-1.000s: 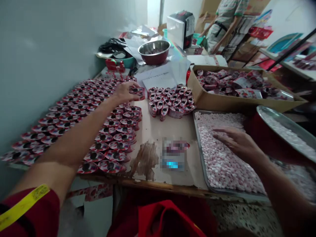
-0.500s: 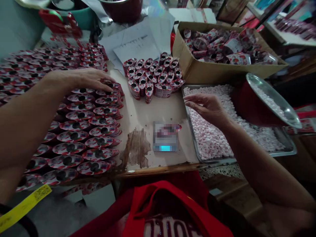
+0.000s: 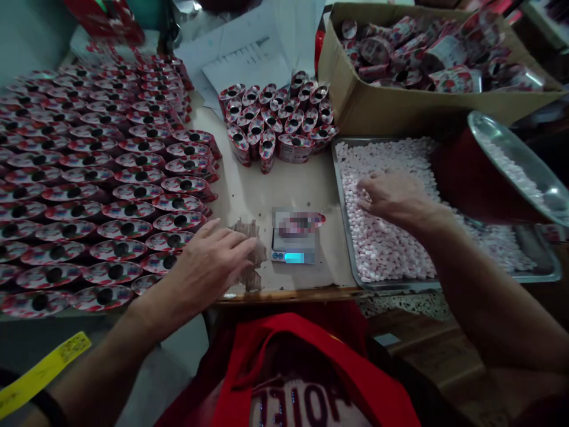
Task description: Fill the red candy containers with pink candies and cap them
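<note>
My left hand (image 3: 216, 258) hovers by the near right corner of the packet rows, fingers spread, holding nothing. To its right a small digital scale (image 3: 293, 243) with a lit blue display bears one printed packet, partly blurred by pixelation. My right hand (image 3: 386, 193) reaches down into small white tablets (image 3: 382, 252) that fill a metal tray (image 3: 349, 237). Its fingers are bent together with the tips among the tablets; how many they grip is hidden. Rows of upright red-and-white packets (image 3: 131, 210) with open round mouths cover the left of the table.
A smaller cluster of open packets (image 3: 275, 121) stands behind the scale. At the back right, a cardboard box (image 3: 400, 107) is heaped with more packets. A tilted red bowl (image 3: 462, 172) with a metal rim lies over the tray's right side. White papers (image 3: 240, 68) lie behind.
My left hand has come away from the packet rows toward me and down to the right. The right hand has lowered into the tablets. The view has shifted slightly.
</note>
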### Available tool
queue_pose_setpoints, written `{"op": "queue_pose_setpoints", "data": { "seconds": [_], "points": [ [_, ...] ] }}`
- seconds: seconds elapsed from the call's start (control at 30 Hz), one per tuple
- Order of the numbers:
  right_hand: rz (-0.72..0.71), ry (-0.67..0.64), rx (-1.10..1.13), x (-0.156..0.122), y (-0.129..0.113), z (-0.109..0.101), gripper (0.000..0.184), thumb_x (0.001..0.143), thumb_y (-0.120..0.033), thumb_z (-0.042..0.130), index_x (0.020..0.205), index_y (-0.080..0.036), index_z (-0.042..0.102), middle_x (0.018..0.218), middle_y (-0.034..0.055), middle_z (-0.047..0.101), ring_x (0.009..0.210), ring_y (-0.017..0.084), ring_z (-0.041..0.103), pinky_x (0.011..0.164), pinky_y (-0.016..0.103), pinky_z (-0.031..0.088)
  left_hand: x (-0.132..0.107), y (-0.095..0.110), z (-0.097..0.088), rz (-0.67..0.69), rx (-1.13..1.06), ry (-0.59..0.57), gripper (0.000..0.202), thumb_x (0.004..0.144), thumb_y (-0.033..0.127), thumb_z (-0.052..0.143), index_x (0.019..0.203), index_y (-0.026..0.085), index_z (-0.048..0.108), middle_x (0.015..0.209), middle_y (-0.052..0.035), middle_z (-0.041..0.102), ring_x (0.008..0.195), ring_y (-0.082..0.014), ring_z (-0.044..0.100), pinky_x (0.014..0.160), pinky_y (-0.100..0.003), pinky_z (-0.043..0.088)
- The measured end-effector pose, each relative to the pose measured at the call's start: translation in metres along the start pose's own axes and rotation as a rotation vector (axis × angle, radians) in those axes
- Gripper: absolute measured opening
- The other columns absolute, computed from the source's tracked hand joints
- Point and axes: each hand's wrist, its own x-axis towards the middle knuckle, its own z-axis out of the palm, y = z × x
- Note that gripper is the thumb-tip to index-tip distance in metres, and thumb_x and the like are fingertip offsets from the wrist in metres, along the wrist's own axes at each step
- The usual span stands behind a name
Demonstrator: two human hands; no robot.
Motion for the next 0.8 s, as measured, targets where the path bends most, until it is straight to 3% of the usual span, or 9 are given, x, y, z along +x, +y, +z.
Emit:
{"op": "queue_pose_setpoints", "data": {
  "seconds": [0.13,0.27,0.37,0.47,0.57,0.63,0.7,0.8],
  "points": [
    [0.035,-0.045,-0.214,-0.027,0.005,0.012,0.017,0.092,-0.027,0.062,0.098,-0.017,0.074,0.097,0.0147,0.074,0.074,0.024,0.063,0.063,0.035,0.035,0.014,0.0,0.018,-0.117,0.144,0.049,0.022,0.1,0.021,0.058,0.113,0.026,0.076,0.112,-0.0106,0.079,0.105,-0.0334,0.072,0.114,-0.058,0.044],
    [0.132,-0.026,-0.039,-0.035,0.025,0.018,0.006,0.079,-0.024,0.071,0.083,-0.022,0.074,0.076,0.0057,0.072,0.07,0.023,0.063,0.063,0.033,0.038,0.032,-0.001,0.012,-0.166,0.082,0.095,0.018,0.099,0.024,0.064,0.11,0.026,0.078,0.107,-0.0093,0.08,0.105,-0.0327,0.072,0.114,-0.055,0.046],
    [0.217,0.006,0.095,-0.039,0.038,0.016,0.008,0.073,-0.02,0.072,0.08,-0.023,0.075,0.074,0.0028,0.073,0.071,0.022,0.065,0.064,0.032,0.041,0.045,-0.002,0.017,-0.223,-0.134,0.164,0.035,0.089,0.024,0.079,0.125,0.026,0.076,0.117,-0.0092,0.079,0.114,-0.0321,0.071,0.11,-0.049,0.051],
    [0.225,0.047,0.143,-0.045,0.041,0.009,0.011,0.072,-0.021,0.072,0.081,-0.023,0.078,0.078,0.0025,0.074,0.074,0.022,0.065,0.066,0.032,0.042,0.062,0.001,0.043,-0.28,-0.476,0.208,0.063,0.076,0.028,0.094,0.135,0.024,0.072,0.125,-0.0076,0.078,0.114,-0.0285,0.072,0.103,-0.042,0.056],
    [0.229,0.179,0.254,-0.051,0.032,0.002,0.012,0.073,-0.029,0.081,0.083,-0.022,0.081,0.084,0.0046,0.075,0.079,0.023,0.066,0.074,0.035,0.045,0.086,0.009,0.069,-0.257,-0.703,0.239,0.047,0.083,0.033,0.089,0.126,0.023,0.076,0.117,-0.0052,0.08,0.104,-0.0237,0.074,0.094,-0.036,0.058],
    [0.304,0.315,0.525,-0.054,0.02,0.003,0.018,0.079,-0.036,0.082,0.088,-0.021,0.08,0.085,0.0053,0.075,0.075,0.021,0.064,0.073,0.035,0.048,0.105,0.017,0.073,-0.164,-0.673,0.331,0.033,0.089,0.03,0.082,0.122,0.023,0.078,0.112,-0.0055,0.079,0.102,-0.0228,0.073,0.094,-0.036,0.058],
    [0.416,0.379,1.024,-0.055,0.004,0.008,0.02,0.088,-0.039,0.077,0.094,-0.02,0.077,0.086,0.0051,0.075,0.07,0.018,0.065,0.068,0.031,0.052,0.129,0.027,0.063,-0.016,-0.465,0.465,0.029,0.092,0.024,0.077,0.121,0.024,0.079,0.112,-0.0063,0.078,0.108,-0.0244,0.071,0.105,-0.043,0.054],
    [0.491,0.291,1.856,-0.052,-0.018,0.023,0.018,0.098,-0.038,0.067,0.096,-0.02,0.07,0.089,0.0063,0.076,0.073,0.018,0.071,0.069,0.031,0.06,0.168,0.049,0.034,0.308,-0.076,0.588,0.023,0.1,0.021,0.068,0.118,0.03,0.078,0.118,-0.0041,0.077,0.12,-0.0256,0.066,0.124,-0.055,0.038]
  ]
}}
